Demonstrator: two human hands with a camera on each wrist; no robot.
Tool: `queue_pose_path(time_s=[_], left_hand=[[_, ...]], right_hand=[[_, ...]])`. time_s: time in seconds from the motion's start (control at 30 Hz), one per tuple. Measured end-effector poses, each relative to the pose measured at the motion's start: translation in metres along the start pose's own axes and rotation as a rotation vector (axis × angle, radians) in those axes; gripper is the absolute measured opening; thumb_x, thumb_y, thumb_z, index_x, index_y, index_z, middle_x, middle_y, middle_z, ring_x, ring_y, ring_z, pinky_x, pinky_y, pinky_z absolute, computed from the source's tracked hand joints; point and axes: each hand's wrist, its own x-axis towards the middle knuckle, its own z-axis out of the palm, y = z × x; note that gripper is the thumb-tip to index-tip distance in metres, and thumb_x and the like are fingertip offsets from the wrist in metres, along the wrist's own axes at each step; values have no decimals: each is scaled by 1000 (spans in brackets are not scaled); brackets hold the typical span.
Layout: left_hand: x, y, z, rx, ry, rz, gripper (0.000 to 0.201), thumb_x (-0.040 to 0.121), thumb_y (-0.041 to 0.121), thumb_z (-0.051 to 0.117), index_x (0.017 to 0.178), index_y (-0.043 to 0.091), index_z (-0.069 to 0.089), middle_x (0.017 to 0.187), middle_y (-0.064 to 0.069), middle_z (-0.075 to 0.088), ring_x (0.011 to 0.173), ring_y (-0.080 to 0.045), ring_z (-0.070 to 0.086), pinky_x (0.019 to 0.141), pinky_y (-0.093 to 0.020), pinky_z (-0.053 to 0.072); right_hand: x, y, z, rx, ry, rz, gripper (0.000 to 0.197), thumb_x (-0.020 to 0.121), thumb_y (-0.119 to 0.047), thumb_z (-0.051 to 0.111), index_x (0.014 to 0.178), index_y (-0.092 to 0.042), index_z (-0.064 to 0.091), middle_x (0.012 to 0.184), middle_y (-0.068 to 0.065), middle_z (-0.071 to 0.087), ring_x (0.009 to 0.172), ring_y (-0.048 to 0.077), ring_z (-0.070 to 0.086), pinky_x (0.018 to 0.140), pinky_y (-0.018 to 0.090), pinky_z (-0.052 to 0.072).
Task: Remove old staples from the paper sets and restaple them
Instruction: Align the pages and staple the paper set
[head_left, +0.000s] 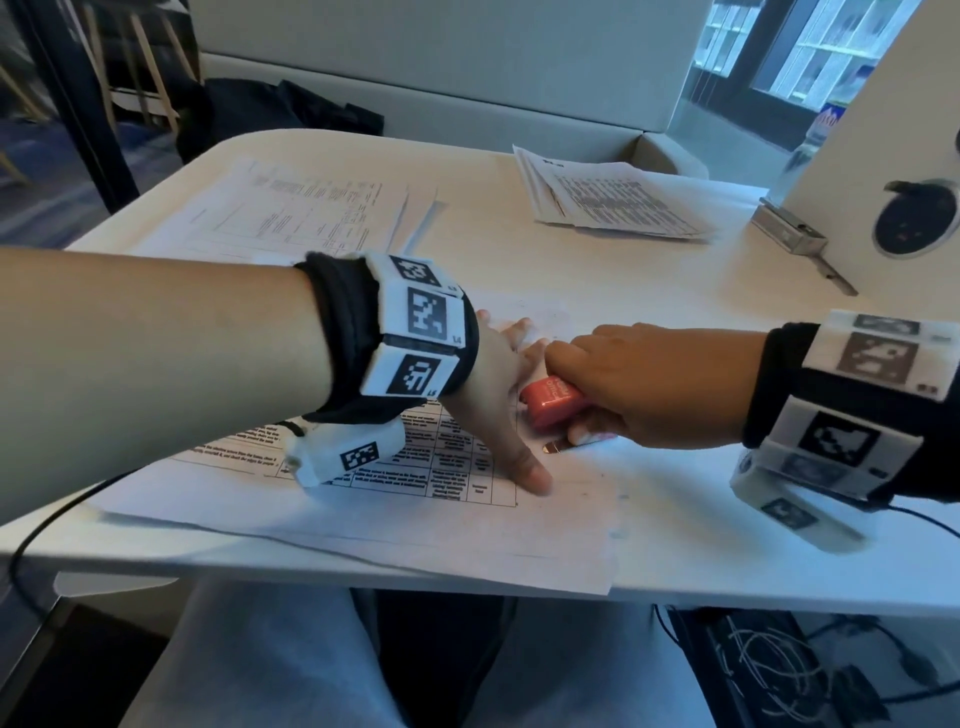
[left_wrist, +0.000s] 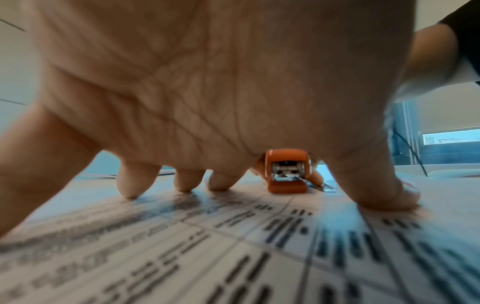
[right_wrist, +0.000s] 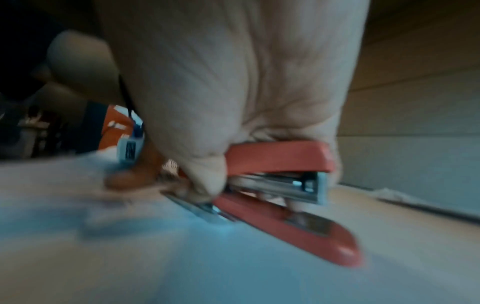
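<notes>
**Stapler at the corner of the near paper set**

While my left hand (head_left: 498, 379) lies spread on the nearest paper set (head_left: 415, 499), fingers straight and tips pressing the printed table down on the worktop (head_left: 691, 519), its grip is released and serves only as a weight. Just beside it, my right hand (head_left: 639, 384) is clenched round the orange stapler (head_left: 553, 402), thumb and fingers wrapped over its body. From the right wrist view the stapler (right_wrist: 283, 185) stands with its mouth parted, and a thin metal tongue (head_left: 553, 447) juts from its rear end toward my left thumb, low against the sheet.

I judge this to be the staple-removal step, the tongue being worked at an old staple; the staple itself is too small to make out, so I cannot say whether it is out yet. The next move calls for firm downward pressure from the left hand so the sheets do not shift, and a shallow, steady angle on the tongue to avoid tearing the paper.

Farther off, a second spread of sheets (head_left: 291, 208) lies across the worktop, and a fanned stack of paper sets (head_left: 613, 197) sits well apart at the far right.
</notes>
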Motion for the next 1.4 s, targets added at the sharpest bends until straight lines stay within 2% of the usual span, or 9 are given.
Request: queue_pose_path(time_s=[0.17, 0.3, 0.47, 0.53, 0.73, 0.87, 1.03, 1.27, 1.4], left_hand=[[-7, 5, -3, 0, 9, 39, 109, 66, 81, 51, 151, 35, 1, 159, -4, -16, 145, -23, -17, 116, -43, -2], [-3, 2, -1, -60, 13, 84, 83, 59, 85, 55, 132, 49, 38, 158, 0, 11, 143, -22, 15, 119, -41, 2], [-1, 3, -5, -68, 1, 34, 105, 57, 82, 59, 147, 39, 25, 160, -6, 6, 145, -23, 10, 117, -37, 8], [-1, 3, -5, -95, 2, 47, 106, 55, 82, 61, 145, 37, 30, 157, -3, 21, 143, -23, 20, 116, -38, 15], [-2, 5, -6, -67, 13, 48, 101, 57, 81, 61, 143, 37, 33, 157, -5, 14, 140, -26, 27, 116, -37, 18], [-1, 5, -5, -73, -2, 42, 105, 54, 82, 63, 144, 37, 32, 159, -1, 10, 140, -28, 26, 116, -41, 23], [-4, 3, -6, -94, 16, 51, 102, 56, 80, 63, 143, 36, 33, 159, -5, 8, 144, -27, 19, 115, -42, 19], [-3, 2, -5, -147, 13, 71, 98, 53, 80, 66, 137, 38, 40, 127, 17, 36, 117, -17, 47, 105, -28, 30], [-6, 4, -7, -125, 37, 83, 91, 57, 79, 65, 135, 41, 40, 139, 2, 36, 122, -16, 42, 112, -33, 24]], right_hand=[[4, 0, 0, -142, 116, -44, 36, 94, -46, 35, 115, -18, 44, 96, -3, 51, 83, 18, 48, 74, 33, 45], [14, 8, 1, -291, 284, -238, 26, 89, -24, 45, 107, -11, 57, 94, 5, 59, 78, 25, 55, 64, 37, 48], [12, 0, -2, 179, 28, -61, 25, 93, -43, 52, 103, -33, 31, 87, -18, 47, 71, 5, 45, 70, 26, 37], [11, -2, -3, 205, -13, -2, 26, 94, -42, 51, 107, -28, 34, 85, -12, 52, 70, 6, 48, 68, 25, 36], [8, -6, -4, -33, 91, -79, 40, 95, -50, 42, 122, -21, 38, 108, -5, 51, 85, 12, 44, 81, 31, 45], [5, -8, -9, 200, -6, -5, 44, 94, -47, 52, 130, -31, 34, 119, -10, 49, 99, 10, 48, 93, 32, 45], [5, -3, -21, 395, -159, 34, 29, 90, -25, 62, 103, -35, 38, 100, -8, 54, 86, 12, 54, 78, 28, 51], [2, -8, -7, 132, 97, -94, 62, 81, -41, 71, 130, -18, 39, 118, -3, 48, 94, 9, 36, 90, 32, 43], [-1, -7, -7, 9, 238, -187, 53, 79, -40, 72, 118, -12, 50, 108, 4, 55, 87, 15, 43, 79, 34, 49]])
